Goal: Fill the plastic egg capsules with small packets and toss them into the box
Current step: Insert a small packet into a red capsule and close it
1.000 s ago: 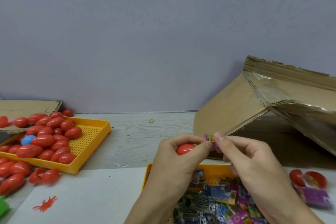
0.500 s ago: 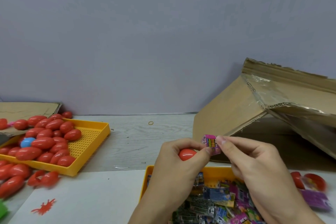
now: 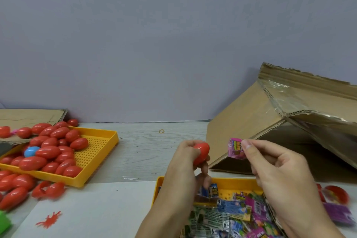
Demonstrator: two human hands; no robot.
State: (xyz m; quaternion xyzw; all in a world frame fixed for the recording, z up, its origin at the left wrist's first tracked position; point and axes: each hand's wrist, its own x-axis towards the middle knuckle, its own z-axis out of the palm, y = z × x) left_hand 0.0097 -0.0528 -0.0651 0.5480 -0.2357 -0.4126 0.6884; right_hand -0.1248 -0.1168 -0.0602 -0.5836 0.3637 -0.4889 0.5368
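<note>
Right hand [image 3: 278,172] has drawn pink packet [image 3: 236,148] off red egg [image 3: 201,153].

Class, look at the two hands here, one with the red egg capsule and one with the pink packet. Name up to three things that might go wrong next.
1. The right hand pinches the pink packet only by one edge, so it may slip and drop.
2. The left hand wraps the red egg capsule, hiding its opening; the packet might snag or not fit.
3. The cardboard box has a low slanted flap over its mouth, so a tossed capsule could bounce off.
</note>
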